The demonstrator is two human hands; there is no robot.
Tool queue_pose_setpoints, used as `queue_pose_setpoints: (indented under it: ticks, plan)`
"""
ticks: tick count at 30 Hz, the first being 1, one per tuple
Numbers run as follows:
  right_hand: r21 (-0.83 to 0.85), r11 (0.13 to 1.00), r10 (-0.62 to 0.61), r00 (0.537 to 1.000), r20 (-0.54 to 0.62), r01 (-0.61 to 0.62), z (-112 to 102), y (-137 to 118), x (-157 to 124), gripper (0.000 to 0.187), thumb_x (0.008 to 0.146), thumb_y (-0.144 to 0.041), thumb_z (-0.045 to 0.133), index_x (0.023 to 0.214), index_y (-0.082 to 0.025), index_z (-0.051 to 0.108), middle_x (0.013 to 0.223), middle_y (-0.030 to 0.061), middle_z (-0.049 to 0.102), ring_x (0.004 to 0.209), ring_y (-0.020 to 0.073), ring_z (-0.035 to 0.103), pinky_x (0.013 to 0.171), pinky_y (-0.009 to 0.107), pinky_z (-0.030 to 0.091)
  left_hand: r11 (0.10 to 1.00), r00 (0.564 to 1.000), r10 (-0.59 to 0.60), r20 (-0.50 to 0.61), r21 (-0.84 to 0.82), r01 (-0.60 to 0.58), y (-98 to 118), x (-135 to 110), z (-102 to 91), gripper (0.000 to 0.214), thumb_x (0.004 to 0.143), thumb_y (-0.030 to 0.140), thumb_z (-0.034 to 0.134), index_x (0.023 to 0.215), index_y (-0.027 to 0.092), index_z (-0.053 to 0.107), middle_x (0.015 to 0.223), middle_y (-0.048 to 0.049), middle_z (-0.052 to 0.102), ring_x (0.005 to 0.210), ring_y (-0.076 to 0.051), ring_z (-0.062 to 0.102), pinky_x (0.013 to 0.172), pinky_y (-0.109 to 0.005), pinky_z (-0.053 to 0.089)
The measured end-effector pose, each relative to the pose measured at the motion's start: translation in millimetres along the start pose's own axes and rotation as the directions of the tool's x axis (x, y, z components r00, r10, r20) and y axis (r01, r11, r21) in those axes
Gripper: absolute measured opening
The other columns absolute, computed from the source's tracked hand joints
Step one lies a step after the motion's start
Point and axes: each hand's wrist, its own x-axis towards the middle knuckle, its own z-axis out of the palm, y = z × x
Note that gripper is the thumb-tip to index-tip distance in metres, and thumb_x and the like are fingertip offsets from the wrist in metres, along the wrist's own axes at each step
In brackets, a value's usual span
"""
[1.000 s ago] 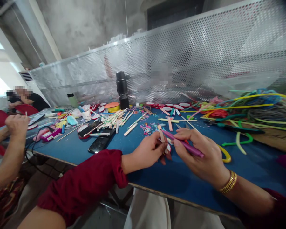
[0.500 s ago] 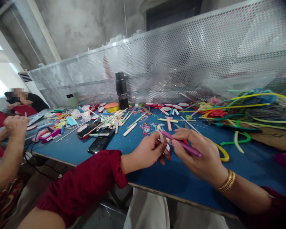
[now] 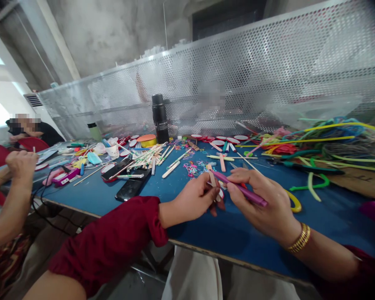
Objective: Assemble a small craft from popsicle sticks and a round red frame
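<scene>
My left hand (image 3: 190,200) pinches a flat wooden craft stick (image 3: 211,178) between thumb and fingers, over the blue table (image 3: 212,241). My right hand (image 3: 264,204), with a gold bracelet at its wrist, grips a purple pen (image 3: 253,196). The pen's front end points at the craft stick; whether it touches is too small to tell. A small white piece with a red edge (image 3: 220,194) shows beside my left fingers, and I cannot tell if it is held. Just beyond the hands lie a pink stick (image 3: 222,163) and several small coloured loops (image 3: 191,169).
Phones (image 3: 133,185) and a pile of wooden sticks (image 3: 150,155) lie to the left, before a black thermos (image 3: 160,121). Coloured strips (image 3: 346,137) heap at the right. A perforated metal screen (image 3: 253,75) backs the table. A co-worker's hand (image 3: 21,164) is at far left.
My right hand and the pen have shifted very slightly to the right. My left hand keeps its pinch on the craft stick.
</scene>
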Motion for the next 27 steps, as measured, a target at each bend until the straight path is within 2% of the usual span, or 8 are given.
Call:
queue_pose_setpoints:
  ticks: [27]
  plan:
    - [-0.011,1.000,0.026,1.000,0.006,-0.026,-2.0,-2.1,0.0,0.013,0.093,-0.017,0.065,0.097,-0.028,0.059,0.085,0.0006,0.075,0.073,0.0200,0.075,0.066,0.032,0.061,1.000,1.000,-0.016,-0.005,0.010,0.016,-0.1,0.0,-0.4,0.041,0.099,0.059,0.057,0.104,0.020,0.046,0.079,-0.0017,0.069,0.051,-0.009,0.063,0.047,-0.018,0.044]
